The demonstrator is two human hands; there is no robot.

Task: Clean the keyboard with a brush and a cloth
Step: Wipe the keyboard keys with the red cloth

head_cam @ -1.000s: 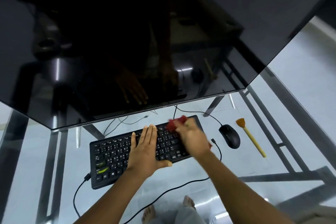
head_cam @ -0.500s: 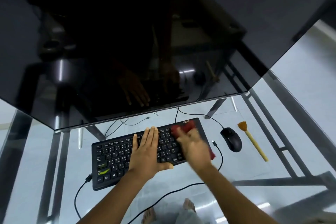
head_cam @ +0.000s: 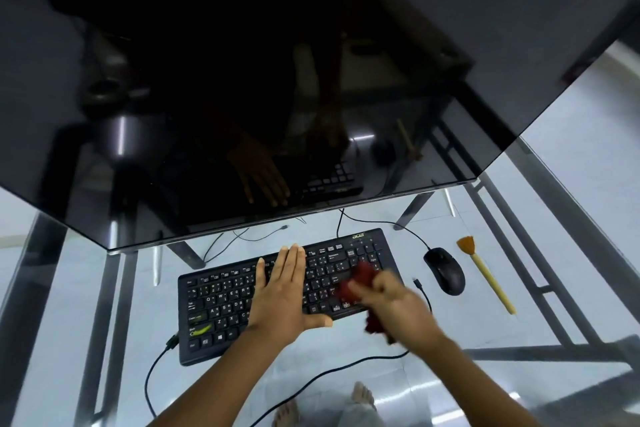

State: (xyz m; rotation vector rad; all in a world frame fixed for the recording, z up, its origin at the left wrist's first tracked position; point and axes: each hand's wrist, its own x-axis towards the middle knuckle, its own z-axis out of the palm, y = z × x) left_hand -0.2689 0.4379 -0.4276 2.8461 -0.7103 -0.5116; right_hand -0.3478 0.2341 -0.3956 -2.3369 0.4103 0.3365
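Wiping the black keyboard (head_cam: 277,291) on the glass desk (head_cam: 571,288) is the step I judge to be in hand: my right hand (head_cam: 394,298), blurred, is clenched around a crumpled red cloth (head_cam: 356,282) pressed on the right-hand keys, while my left hand (head_cam: 282,291) lies flat, fingers spread, holding the middle of the board down. The brush (head_cam: 485,274) lies on the glass beyond the black mouse (head_cam: 445,270), out of my hands, so brushing looks finished. The left half of the keys may be unwiped; I cannot tell.
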